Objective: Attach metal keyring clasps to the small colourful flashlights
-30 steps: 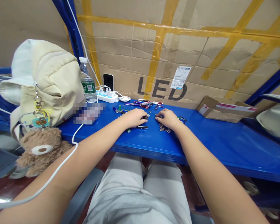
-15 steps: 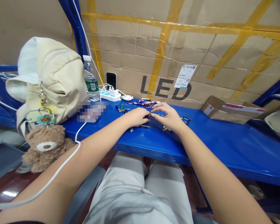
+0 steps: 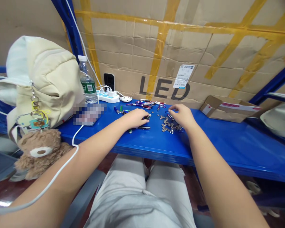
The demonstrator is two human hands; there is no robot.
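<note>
Small round metal discs [image 3: 165, 125], loosely heaped just right of centre in the frame, flat on a blue tabletop [image 3: 216, 145], with a few strays toward the middle. Over the heap's right side, the right hand [image 3: 182, 117], palm down, fingers loosely bent; cannot tell of any pinch there. Left of the heap and apart from it, the left hand [image 3: 137, 118], curled low, thumb and fingers close together near a tiny disc; cannot tell of any grip, with the palm hidden. Just below the left hand, slim black rods [image 3: 144, 128]. Beyond both hands, at upper centre of the tabletop, a tangle of shiny coloured pens [image 3: 147, 104]. Left of the left hand, small blue and green cylinders [image 3: 117, 110]. Farther left, a white power strip [image 3: 108, 98] and a clear bottle [image 3: 88, 87] with a green label. At far left, a cream bag [image 3: 54, 69] with a brown teddy bear [image 3: 41, 153] hanging below. Toward the right edge, an open cardboard box [image 3: 232, 110]. Behind everything, taped cardboard [image 3: 123, 47] with large black lettering, "LED".
</note>
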